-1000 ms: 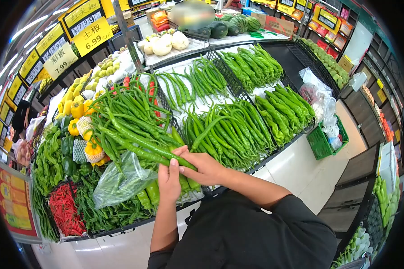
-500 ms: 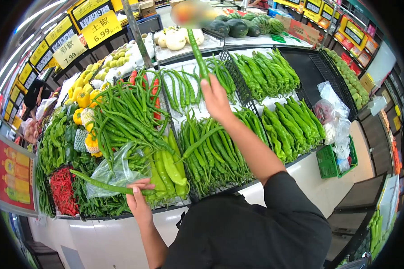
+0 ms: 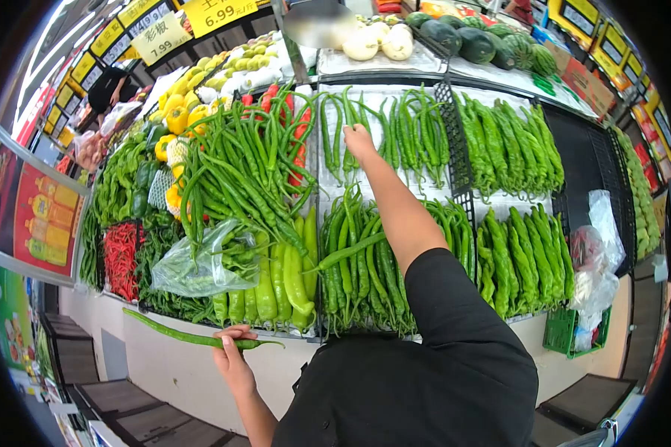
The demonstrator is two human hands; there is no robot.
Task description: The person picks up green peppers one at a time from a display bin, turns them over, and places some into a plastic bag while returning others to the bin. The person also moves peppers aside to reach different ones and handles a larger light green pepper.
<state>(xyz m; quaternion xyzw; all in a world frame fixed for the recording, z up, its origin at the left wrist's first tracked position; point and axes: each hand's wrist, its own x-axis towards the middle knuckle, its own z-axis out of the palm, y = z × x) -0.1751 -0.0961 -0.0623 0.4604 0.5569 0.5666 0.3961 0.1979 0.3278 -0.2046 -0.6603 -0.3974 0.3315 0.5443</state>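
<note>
My left hand [image 3: 235, 359] is closed around a long green chili pepper [image 3: 173, 334], held level in front of the stand's near edge. My right hand [image 3: 359, 143] reaches over the back crate, its fingers pinched on another long green pepper [image 3: 348, 165] lying on the white lining. More long green peppers [image 3: 417, 130] lie side by side to its right. Nearer to me, a dense row of green peppers [image 3: 358, 261] fills the front section, with one pepper [image 3: 350, 251] lying crosswise on top. A large heap of green peppers [image 3: 238, 171] sits left of my right hand.
Pale green peppers [image 3: 279, 283] and a clear plastic bag [image 3: 201, 261] lie front left, by red chilies [image 3: 121, 261]. Wrinkled green peppers [image 3: 507, 145] fill the right crates. Black dividers [image 3: 455, 141] separate sections. A green basket [image 3: 555, 331] stands at right; watermelons [image 3: 476, 46] lie behind.
My right hand has lowered the pepper from upright in the air onto the back crate. The left hand still holds its pepper. The view has shifted left, so the stand appears farther right.
</note>
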